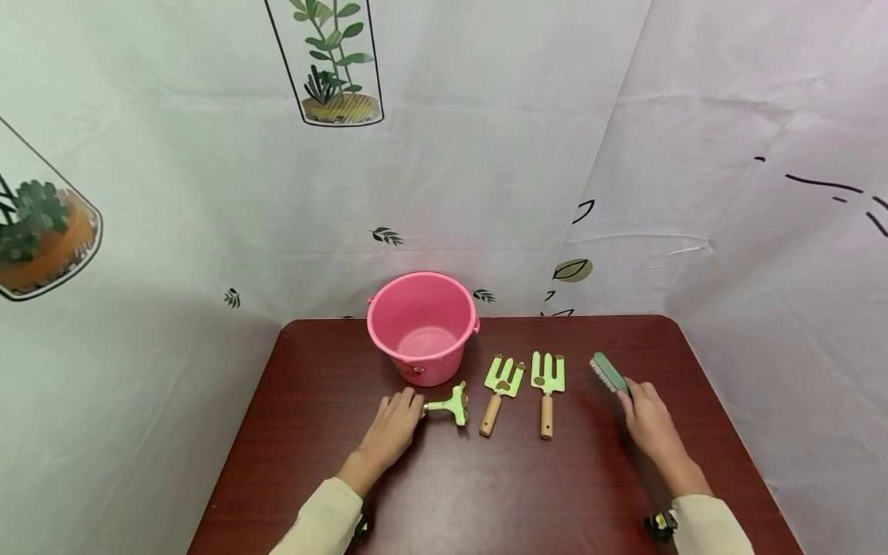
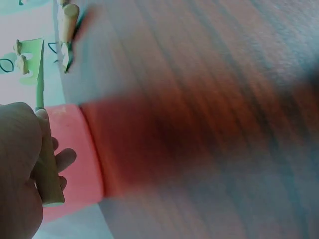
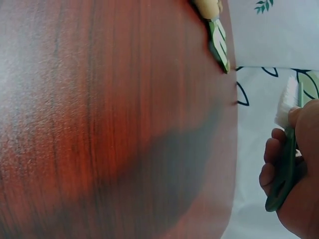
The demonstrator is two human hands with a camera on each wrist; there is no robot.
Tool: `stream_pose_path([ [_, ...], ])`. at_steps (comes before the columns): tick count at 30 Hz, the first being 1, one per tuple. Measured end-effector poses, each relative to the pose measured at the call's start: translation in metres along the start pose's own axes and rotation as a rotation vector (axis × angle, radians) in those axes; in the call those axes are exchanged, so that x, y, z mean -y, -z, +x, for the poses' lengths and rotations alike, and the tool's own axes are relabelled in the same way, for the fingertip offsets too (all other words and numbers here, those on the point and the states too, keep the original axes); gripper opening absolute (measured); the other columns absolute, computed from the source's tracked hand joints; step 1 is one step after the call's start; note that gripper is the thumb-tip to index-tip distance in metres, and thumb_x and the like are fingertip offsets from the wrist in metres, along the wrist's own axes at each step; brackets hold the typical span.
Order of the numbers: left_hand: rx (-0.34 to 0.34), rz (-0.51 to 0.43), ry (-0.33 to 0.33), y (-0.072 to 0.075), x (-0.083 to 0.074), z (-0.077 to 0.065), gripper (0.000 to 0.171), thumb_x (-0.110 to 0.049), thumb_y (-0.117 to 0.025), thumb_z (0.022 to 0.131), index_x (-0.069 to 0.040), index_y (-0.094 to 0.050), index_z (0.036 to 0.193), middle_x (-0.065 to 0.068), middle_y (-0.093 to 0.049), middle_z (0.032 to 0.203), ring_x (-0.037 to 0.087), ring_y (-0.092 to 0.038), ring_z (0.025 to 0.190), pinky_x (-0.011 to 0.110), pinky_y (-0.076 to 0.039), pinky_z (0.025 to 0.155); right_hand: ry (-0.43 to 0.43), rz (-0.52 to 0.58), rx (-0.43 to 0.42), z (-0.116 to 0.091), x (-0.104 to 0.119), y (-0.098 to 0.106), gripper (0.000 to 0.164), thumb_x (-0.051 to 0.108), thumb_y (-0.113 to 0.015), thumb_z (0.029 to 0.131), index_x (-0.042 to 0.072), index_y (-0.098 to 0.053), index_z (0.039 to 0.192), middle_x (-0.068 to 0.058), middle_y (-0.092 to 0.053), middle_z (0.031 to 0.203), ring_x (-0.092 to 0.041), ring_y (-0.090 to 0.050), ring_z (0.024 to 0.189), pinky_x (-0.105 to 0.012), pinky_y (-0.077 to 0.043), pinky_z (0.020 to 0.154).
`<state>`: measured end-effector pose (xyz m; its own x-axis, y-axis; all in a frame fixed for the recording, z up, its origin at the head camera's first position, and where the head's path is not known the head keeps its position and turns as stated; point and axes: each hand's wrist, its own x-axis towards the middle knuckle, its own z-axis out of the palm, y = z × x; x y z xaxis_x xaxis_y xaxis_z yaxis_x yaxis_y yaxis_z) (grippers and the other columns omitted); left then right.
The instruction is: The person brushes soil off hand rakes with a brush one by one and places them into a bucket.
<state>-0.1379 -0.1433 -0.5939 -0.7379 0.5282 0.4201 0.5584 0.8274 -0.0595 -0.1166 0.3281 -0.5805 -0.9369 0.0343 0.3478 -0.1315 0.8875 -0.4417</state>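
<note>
two hands (image 1: pixel 394 425) (image 1: pixel 650 422) grip: left, a green-headed garden tool (image 1: pixel 453 405); right, a brush (image 1: pixel 609 371).

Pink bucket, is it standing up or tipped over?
Standing up: in the head view, the pink bucket has its base down on the wooden table and its round, open rim facing up.

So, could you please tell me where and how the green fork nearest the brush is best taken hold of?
Probably around the middle of its wooden handle, coming from the near side: the fork lies on the table with its handle toward the person and its tines pointing away.
</note>
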Motion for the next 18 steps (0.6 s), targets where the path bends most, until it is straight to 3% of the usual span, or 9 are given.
stream_pose_path([
  [11,-0.049,0.056,-0.049,0.018,-0.010,0.015,0.020,-0.024,-0.044,0.104,-0.009,-0.056,0.098,0.004,-0.055,0.089,0.025,-0.054,0.078,0.032,-0.034,0.068,-0.029,0.008,0.036,0.004,0.008,0.004,0.034,0.005,-0.061,0.101,-0.017,-0.058,0.127,-0.028,-0.059,0.108,-0.043,-0.062,0.093,-0.062,-0.050,0.079],
  [18,-0.116,0.095,-0.076,0.027,-0.012,0.025,0.020,-0.023,-0.049,0.102,-0.006,-0.059,0.101,0.006,-0.056,0.088,0.025,-0.054,0.076,0.031,-0.030,0.067,-0.042,0.011,0.071,0.005,0.013,0.005,0.035,0.007,-0.062,0.102,-0.017,-0.057,0.126,-0.028,-0.058,0.108,-0.041,-0.061,0.093,-0.061,-0.050,0.080],
])
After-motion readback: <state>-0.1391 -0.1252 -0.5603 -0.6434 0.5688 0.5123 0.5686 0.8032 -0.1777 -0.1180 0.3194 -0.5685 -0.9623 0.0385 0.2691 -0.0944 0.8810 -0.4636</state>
